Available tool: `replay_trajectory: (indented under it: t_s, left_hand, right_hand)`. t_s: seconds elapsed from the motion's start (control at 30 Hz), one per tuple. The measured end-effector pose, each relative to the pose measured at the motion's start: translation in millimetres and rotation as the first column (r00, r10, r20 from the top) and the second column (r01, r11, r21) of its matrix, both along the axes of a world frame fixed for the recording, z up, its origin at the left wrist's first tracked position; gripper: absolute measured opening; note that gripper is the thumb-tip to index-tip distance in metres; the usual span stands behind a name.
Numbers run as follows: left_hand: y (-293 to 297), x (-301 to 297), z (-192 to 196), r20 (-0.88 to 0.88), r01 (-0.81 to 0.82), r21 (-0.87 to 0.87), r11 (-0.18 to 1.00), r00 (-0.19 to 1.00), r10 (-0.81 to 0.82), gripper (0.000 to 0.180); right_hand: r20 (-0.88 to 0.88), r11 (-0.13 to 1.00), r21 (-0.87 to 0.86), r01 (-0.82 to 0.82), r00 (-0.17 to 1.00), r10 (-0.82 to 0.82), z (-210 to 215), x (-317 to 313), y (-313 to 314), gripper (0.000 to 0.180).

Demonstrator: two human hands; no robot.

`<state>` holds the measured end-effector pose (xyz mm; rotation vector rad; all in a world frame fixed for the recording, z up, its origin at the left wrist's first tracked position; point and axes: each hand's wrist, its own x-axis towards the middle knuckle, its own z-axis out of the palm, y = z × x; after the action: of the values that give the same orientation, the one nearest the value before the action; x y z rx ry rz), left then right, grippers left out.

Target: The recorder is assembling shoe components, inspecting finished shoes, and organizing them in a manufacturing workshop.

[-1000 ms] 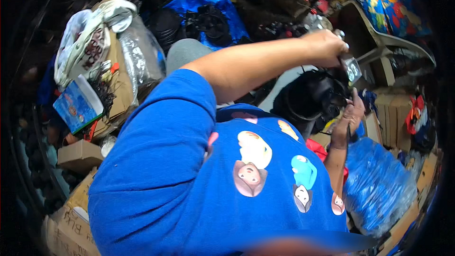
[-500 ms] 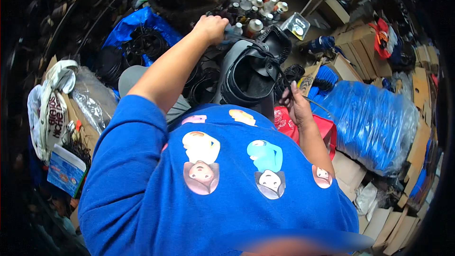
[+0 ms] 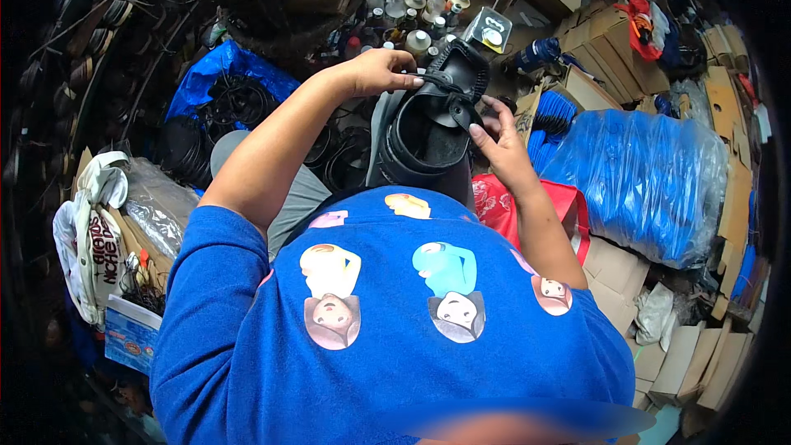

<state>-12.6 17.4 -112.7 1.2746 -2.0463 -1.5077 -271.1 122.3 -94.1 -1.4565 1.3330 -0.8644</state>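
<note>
On my lap rests a black leather-like piece [image 3: 422, 147], with a round, hollow opening toward me and a toothed rim at its far end. My left hand [image 3: 381, 71] is at its far left, thumb and fingers pinched on a thin black strap [image 3: 437, 80] crossing the piece. On the right side, my right hand [image 3: 504, 147] is closed with its thumb against the strap's wider part, beside a small round fastener or hole. What lies under the right fingers is partly hidden.
Several bottles [image 3: 418, 39] and a tin [image 3: 488, 30] stand ahead. Plastic-wrapped blue goods [image 3: 638, 185] and cardboard boxes [image 3: 614, 41] lie to the right. A blue sheet with black coils [image 3: 235, 95] is at the left; a red bag [image 3: 494, 202] lies beside my right arm.
My left hand has come back toward the piece from a fist held out to the left. My right hand has moved up and in, from beside the piece onto its right side.
</note>
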Motion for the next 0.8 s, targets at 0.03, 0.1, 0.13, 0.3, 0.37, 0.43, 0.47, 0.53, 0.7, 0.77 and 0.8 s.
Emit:
replay_trajectory:
  t_s: [0.03,0.1,0.13,0.3,0.37,0.43,0.47,0.53,0.7,0.77,0.8]
  left_hand:
    - [-0.1,-0.5,3.8,-0.003,-0.004,0.002,1.0,1.0,0.004,0.043]
    - [1.3,-0.4,8.9,0.089,0.015,-0.113,0.993,0.996,-0.005,0.044]
    - [1.7,1.1,8.8,0.115,0.0,-0.162,0.987,0.993,0.019,0.046]
    - [10.0,0.5,20.9,0.255,0.05,-0.173,0.984,0.967,-0.004,0.041]
    - [15.5,-6.8,27.1,0.253,0.061,-0.2,0.978,0.967,-0.009,0.038]
    - [24.7,-12.7,38.9,0.298,0.099,-0.304,0.948,0.954,-0.004,0.032]
    - [26.7,-14.5,26.8,0.279,0.122,-0.434,0.893,0.96,0.004,0.026]
    - [38.0,-16.2,38.9,0.364,0.182,-0.466,0.866,0.931,0.001,0.022]
    - [61.5,-12.2,95.9,0.479,0.429,-0.551,0.715,0.865,-0.149,0.016]
    - [59.3,-10.9,119.5,0.443,0.475,-0.616,0.629,0.868,-0.223,0.015]
    - [53.1,-14.9,134.0,0.482,0.515,-0.624,0.588,0.846,-0.228,0.015]
  right_hand:
    - [-0.003,1.0,0.002,-0.004,1.0,0.004,-0.4,-1.1,0.6,0.045]
    - [0.068,0.99,0.138,-0.027,0.998,0.018,-1.6,-8.0,1.7,0.032]
    - [-0.09,0.982,0.177,-0.061,0.993,0.078,5.1,-14.0,1.4,0.021]
    - [-0.023,0.965,0.179,-0.189,0.98,0.196,77.7,-17.4,-4.3,0.016]
    - [-0.023,0.953,-0.132,-0.272,0.962,0.272,87.8,-5.5,-16.4,0.015]
    - [0.011,0.926,-0.272,-0.262,0.961,0.275,77.5,21.3,-31.0,0.016]
    - [0.043,0.882,-0.404,-0.242,0.958,0.283,69.8,33.3,-39.4,0.018]
    - [0.244,0.953,-0.183,-0.243,0.927,0.284,49.4,44.3,-52.0,0.022]
    - [-0.145,0.911,-0.244,-0.333,0.941,0.305,6.7,43.2,-61.3,0.028]
    - [-0.284,0.86,-0.221,-0.459,0.874,0.394,35.6,52.5,-55.3,0.029]
    - [-0.209,0.869,-0.113,-0.481,0.867,0.452,46.3,54.9,-53.2,0.029]
